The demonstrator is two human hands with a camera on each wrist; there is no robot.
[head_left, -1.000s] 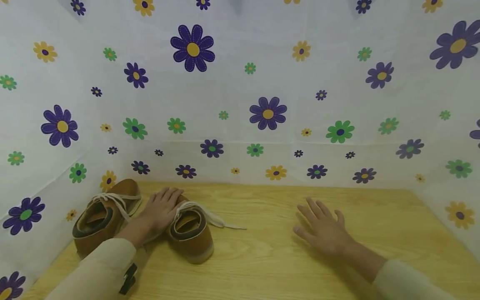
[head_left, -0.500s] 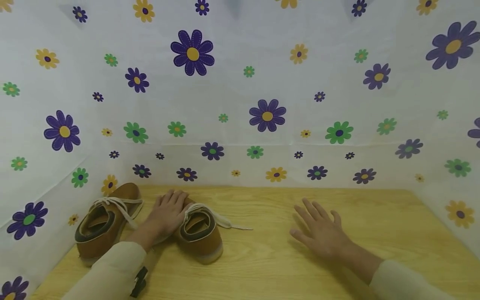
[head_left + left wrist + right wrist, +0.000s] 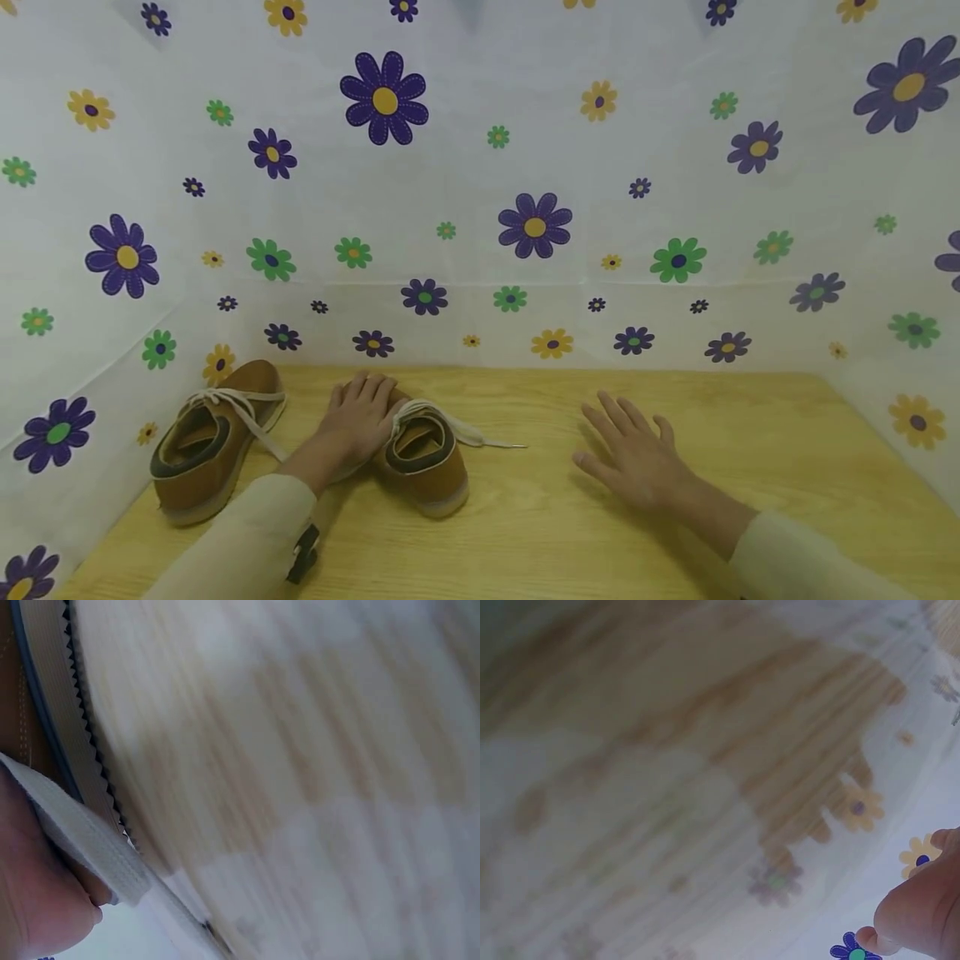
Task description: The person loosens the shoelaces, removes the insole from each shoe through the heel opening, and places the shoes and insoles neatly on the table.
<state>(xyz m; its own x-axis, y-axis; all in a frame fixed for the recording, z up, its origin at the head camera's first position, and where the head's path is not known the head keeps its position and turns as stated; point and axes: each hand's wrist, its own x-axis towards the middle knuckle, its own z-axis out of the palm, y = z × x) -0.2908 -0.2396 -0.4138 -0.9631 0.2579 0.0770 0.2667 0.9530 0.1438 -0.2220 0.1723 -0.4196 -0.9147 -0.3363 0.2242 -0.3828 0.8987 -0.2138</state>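
Observation:
A brown shoe with a loose pale lace sits on the wooden table, its heel toward me. My left hand grips the front of it from above and the left, with the fingers over the toe part, which they mostly hide. The left wrist view shows the shoe's toothed sole edge, with part of the hand beside the lace. My right hand is over the right side of the table, fingers spread and holding nothing.
Another brown shoe with a tied pale lace stands at the left, near the side wall. A flower-patterned white sheet rises behind the table and along both sides. The tabletop is glossy in the wrist views.
My left hand and the shoe under it have moved to the right, away from the other shoe, with the lace trailing along. The right hand has shifted slightly left, still spread.

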